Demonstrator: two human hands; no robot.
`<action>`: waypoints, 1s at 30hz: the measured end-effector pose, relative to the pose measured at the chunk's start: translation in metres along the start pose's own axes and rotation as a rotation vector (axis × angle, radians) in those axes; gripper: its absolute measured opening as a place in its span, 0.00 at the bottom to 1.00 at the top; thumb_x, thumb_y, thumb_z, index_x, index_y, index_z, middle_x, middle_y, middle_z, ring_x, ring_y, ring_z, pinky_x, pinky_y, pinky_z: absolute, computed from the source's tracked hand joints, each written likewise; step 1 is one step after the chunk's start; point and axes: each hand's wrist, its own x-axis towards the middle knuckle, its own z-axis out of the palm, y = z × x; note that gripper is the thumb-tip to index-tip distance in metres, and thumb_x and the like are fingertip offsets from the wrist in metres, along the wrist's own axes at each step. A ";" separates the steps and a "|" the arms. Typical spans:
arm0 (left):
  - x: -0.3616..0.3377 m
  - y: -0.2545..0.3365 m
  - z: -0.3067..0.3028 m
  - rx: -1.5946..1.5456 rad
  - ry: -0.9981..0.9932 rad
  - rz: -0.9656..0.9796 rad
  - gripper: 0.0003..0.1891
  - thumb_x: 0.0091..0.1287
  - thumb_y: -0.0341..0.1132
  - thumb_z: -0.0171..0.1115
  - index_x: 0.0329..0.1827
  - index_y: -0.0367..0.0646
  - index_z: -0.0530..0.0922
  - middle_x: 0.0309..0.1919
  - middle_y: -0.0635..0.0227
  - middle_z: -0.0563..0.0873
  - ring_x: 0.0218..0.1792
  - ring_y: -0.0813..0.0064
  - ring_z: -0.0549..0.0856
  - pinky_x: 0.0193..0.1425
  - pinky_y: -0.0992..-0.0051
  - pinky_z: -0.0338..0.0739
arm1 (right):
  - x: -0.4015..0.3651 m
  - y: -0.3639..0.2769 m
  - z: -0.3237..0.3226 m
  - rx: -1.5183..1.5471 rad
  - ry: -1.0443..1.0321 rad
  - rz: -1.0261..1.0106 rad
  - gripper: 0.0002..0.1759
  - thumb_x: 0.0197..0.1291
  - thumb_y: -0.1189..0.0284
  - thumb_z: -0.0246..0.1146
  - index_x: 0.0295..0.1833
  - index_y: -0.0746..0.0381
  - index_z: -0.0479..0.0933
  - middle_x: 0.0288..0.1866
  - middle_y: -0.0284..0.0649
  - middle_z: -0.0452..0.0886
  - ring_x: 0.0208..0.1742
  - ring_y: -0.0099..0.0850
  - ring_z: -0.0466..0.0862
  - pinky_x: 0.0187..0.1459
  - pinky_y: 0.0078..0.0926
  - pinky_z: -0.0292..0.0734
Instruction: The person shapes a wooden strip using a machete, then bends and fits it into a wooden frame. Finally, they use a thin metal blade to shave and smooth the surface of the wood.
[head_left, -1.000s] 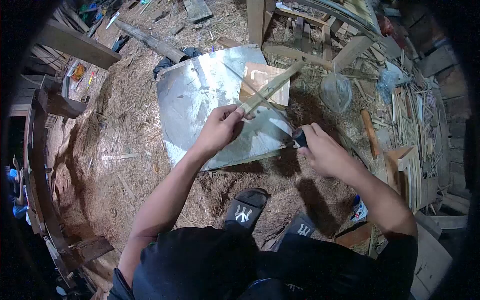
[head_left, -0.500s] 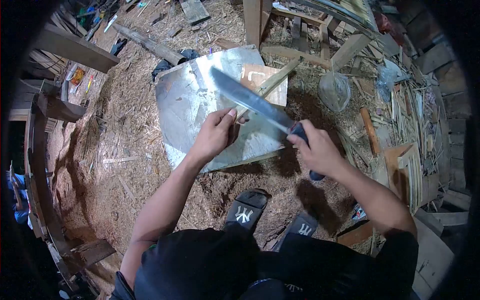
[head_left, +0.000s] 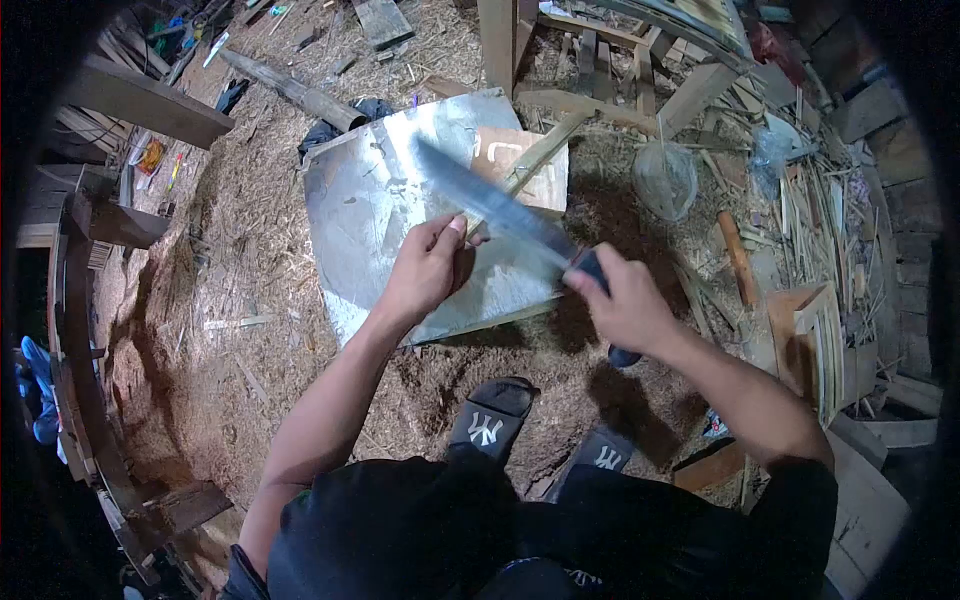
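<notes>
My right hand (head_left: 628, 302) is closed round the dark handle of a machete (head_left: 495, 205). The blade, smeared a little by motion, points up and left and crosses over a narrow wooden strip (head_left: 548, 155). At the strip's near end my left hand (head_left: 425, 265) grips it between thumb and fingers, close to the blade's lower edge. The strip slants away to the upper right. Beneath both lies a grey, scuffed flat board (head_left: 345, 215), with a small light-brown plywood piece (head_left: 553, 190) on its far right part.
Wood shavings (head_left: 230, 350) cover the ground. A clear plastic bag (head_left: 665, 182) lies right of the board, near an orange-brown stick (head_left: 737, 260) and a heap of thin strips (head_left: 835, 225). A post (head_left: 497, 45) stands behind the board. My sandalled feet (head_left: 490, 425) are in front.
The machete and my right hand have shifted slightly left, with the blade still across the strip. The left hand keeps its grip. The whole view has moved a little.
</notes>
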 end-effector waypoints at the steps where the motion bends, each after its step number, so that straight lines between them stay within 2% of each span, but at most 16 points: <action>1: 0.000 0.001 0.002 0.004 -0.002 -0.005 0.18 0.81 0.43 0.48 0.39 0.38 0.77 0.18 0.78 0.70 0.16 0.86 0.65 0.20 0.80 0.58 | 0.004 0.000 -0.003 0.014 0.033 0.081 0.21 0.73 0.57 0.59 0.45 0.69 0.71 0.30 0.58 0.82 0.38 0.59 0.84 0.39 0.50 0.76; 3: 0.000 0.006 0.008 0.165 0.073 0.037 0.18 0.81 0.43 0.49 0.39 0.38 0.77 0.19 0.78 0.71 0.16 0.86 0.66 0.20 0.80 0.58 | 0.006 0.000 -0.003 0.052 0.019 0.093 0.21 0.72 0.57 0.60 0.44 0.69 0.72 0.31 0.58 0.82 0.38 0.60 0.84 0.39 0.50 0.76; 6: -0.001 0.002 0.006 0.039 0.052 0.008 0.19 0.82 0.40 0.46 0.37 0.36 0.77 0.16 0.78 0.70 0.15 0.85 0.66 0.21 0.77 0.59 | 0.005 0.003 -0.001 0.032 -0.001 -0.074 0.22 0.72 0.57 0.60 0.43 0.69 0.72 0.29 0.58 0.81 0.37 0.59 0.84 0.38 0.48 0.75; 7: 0.000 0.003 0.007 0.041 0.052 0.005 0.19 0.82 0.40 0.46 0.37 0.36 0.77 0.16 0.78 0.70 0.15 0.85 0.66 0.21 0.77 0.59 | 0.006 0.003 -0.002 0.035 -0.002 -0.072 0.22 0.72 0.57 0.60 0.43 0.69 0.72 0.29 0.58 0.81 0.37 0.59 0.84 0.38 0.48 0.75; 9: 0.000 0.006 0.010 0.124 0.074 0.038 0.19 0.82 0.41 0.46 0.36 0.37 0.77 0.16 0.78 0.70 0.15 0.85 0.66 0.20 0.77 0.59 | 0.006 0.000 -0.004 0.018 0.033 0.101 0.22 0.72 0.57 0.59 0.44 0.68 0.72 0.29 0.58 0.81 0.37 0.60 0.84 0.38 0.49 0.75; 11: 0.000 0.002 0.009 0.070 0.074 0.017 0.19 0.82 0.41 0.46 0.36 0.37 0.77 0.16 0.78 0.70 0.15 0.85 0.66 0.20 0.78 0.59 | 0.004 0.006 0.000 0.008 0.061 0.055 0.22 0.72 0.56 0.60 0.43 0.68 0.73 0.29 0.56 0.81 0.35 0.58 0.84 0.37 0.48 0.76; 13: 0.002 0.004 0.009 0.020 0.072 0.001 0.19 0.82 0.41 0.46 0.36 0.38 0.77 0.16 0.78 0.70 0.16 0.85 0.66 0.20 0.78 0.59 | 0.004 0.008 -0.006 -0.006 -0.015 -0.041 0.23 0.73 0.55 0.59 0.42 0.67 0.73 0.27 0.54 0.81 0.33 0.55 0.84 0.36 0.47 0.76; 14: 0.001 0.005 0.009 0.046 0.067 0.005 0.19 0.82 0.41 0.46 0.35 0.38 0.76 0.16 0.78 0.70 0.16 0.86 0.66 0.20 0.78 0.59 | 0.005 0.007 -0.009 0.080 0.024 0.063 0.24 0.73 0.54 0.59 0.42 0.68 0.73 0.26 0.53 0.81 0.33 0.54 0.84 0.36 0.46 0.75; 17: 0.000 0.007 0.010 0.061 0.083 0.007 0.19 0.82 0.41 0.46 0.35 0.38 0.76 0.16 0.78 0.70 0.16 0.86 0.66 0.20 0.79 0.59 | 0.001 0.006 -0.008 -0.030 -0.011 0.041 0.23 0.73 0.54 0.59 0.40 0.67 0.74 0.27 0.50 0.81 0.32 0.45 0.85 0.37 0.42 0.76; 21: 0.007 0.002 0.008 0.064 0.039 0.018 0.19 0.81 0.41 0.46 0.35 0.38 0.76 0.16 0.78 0.70 0.16 0.86 0.67 0.20 0.79 0.60 | 0.005 0.008 -0.017 -0.025 0.037 0.056 0.24 0.73 0.54 0.59 0.39 0.67 0.74 0.26 0.47 0.81 0.31 0.40 0.85 0.36 0.40 0.76; 23: 0.008 0.002 0.012 0.107 0.094 0.025 0.18 0.81 0.41 0.47 0.35 0.38 0.76 0.16 0.78 0.71 0.15 0.85 0.67 0.20 0.79 0.59 | 0.005 0.001 -0.013 0.125 0.007 0.114 0.25 0.72 0.53 0.61 0.38 0.68 0.74 0.26 0.44 0.80 0.30 0.36 0.84 0.36 0.39 0.76; 24: 0.006 0.002 0.014 0.143 0.152 0.028 0.18 0.81 0.40 0.47 0.35 0.38 0.77 0.16 0.77 0.71 0.15 0.85 0.67 0.20 0.79 0.59 | 0.005 0.002 -0.011 0.240 -0.036 0.108 0.23 0.74 0.53 0.59 0.39 0.65 0.73 0.24 0.37 0.77 0.24 0.28 0.80 0.29 0.33 0.75; 25: 0.006 0.004 0.012 0.138 0.162 0.030 0.18 0.81 0.40 0.47 0.35 0.38 0.77 0.16 0.77 0.71 0.15 0.85 0.67 0.20 0.79 0.59 | 0.005 0.001 -0.015 0.235 -0.043 0.101 0.23 0.74 0.53 0.59 0.39 0.65 0.73 0.24 0.37 0.77 0.24 0.28 0.80 0.29 0.33 0.75; 27: 0.002 0.005 0.010 0.065 0.152 0.004 0.16 0.80 0.40 0.48 0.37 0.38 0.76 0.16 0.77 0.71 0.14 0.85 0.68 0.18 0.78 0.59 | -0.005 -0.006 -0.024 0.681 -0.176 0.240 0.21 0.75 0.53 0.57 0.42 0.62 0.71 0.22 0.32 0.72 0.17 0.22 0.74 0.20 0.26 0.72; 28: 0.000 0.008 0.010 0.065 0.150 0.003 0.16 0.80 0.40 0.48 0.37 0.38 0.76 0.16 0.77 0.71 0.14 0.85 0.68 0.18 0.78 0.59 | -0.007 -0.008 -0.024 0.855 -0.154 0.240 0.18 0.75 0.53 0.56 0.46 0.58 0.68 0.21 0.30 0.69 0.13 0.18 0.69 0.14 0.20 0.68; 30: -0.001 0.014 0.012 0.025 0.163 0.030 0.13 0.79 0.41 0.52 0.43 0.39 0.77 0.18 0.79 0.70 0.15 0.87 0.67 0.20 0.80 0.60 | -0.006 0.001 -0.031 0.919 -0.217 0.228 0.18 0.75 0.53 0.57 0.47 0.58 0.67 0.21 0.30 0.69 0.13 0.19 0.69 0.14 0.21 0.69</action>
